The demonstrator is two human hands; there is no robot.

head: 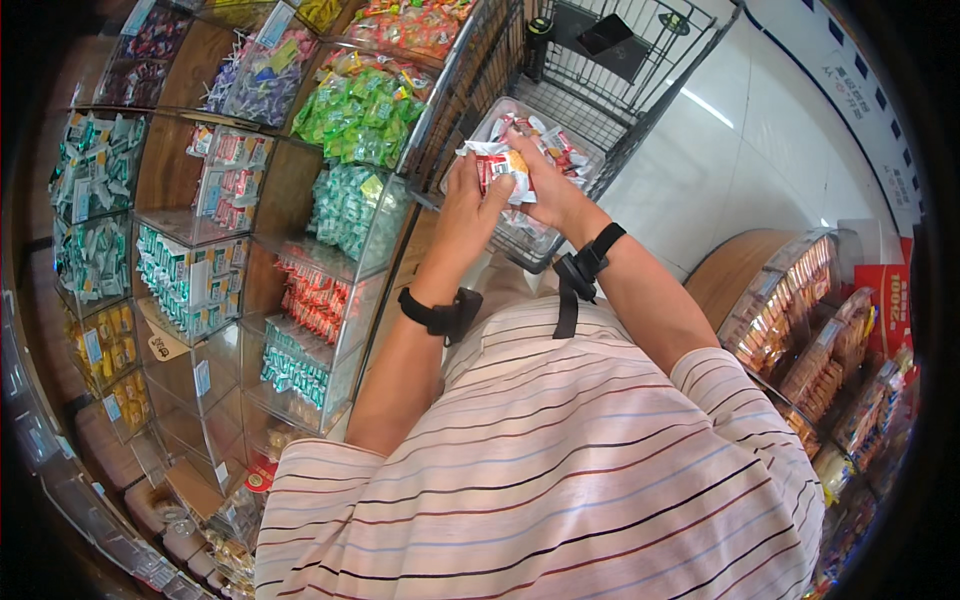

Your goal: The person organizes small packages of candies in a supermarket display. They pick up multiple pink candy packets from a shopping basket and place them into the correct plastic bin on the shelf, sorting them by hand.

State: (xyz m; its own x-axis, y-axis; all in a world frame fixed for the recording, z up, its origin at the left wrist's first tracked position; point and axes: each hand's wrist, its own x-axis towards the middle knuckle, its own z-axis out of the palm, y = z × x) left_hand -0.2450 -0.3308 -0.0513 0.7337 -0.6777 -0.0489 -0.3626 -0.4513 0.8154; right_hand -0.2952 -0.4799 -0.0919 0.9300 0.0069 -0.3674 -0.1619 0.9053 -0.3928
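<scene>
Both my hands hold small wrapped snack packets [496, 174] with red, white and orange wrappers, over a clear plastic bin [592, 161]. My left hand [471, 196] grips them from the left, its thumb across the front. From the right, my right hand [551, 191] holds the same packets, its fingers partly behind them. How many packets are in my hands I cannot tell. More red and white packets [559, 146] lie in the bin below. The bin stands inside a dark wire shopping cart [630, 127]. Each wrist wears a black strap.
Acrylic shelf bins on the left hold green-wrapped sweets [360, 112], teal packets [349, 214], red packets [311, 300] and red-white packets [238, 196]. A dark bottle [536, 49] and a black flat device [604, 34] are at the cart's far end. A curved snack display [780, 300] stands right.
</scene>
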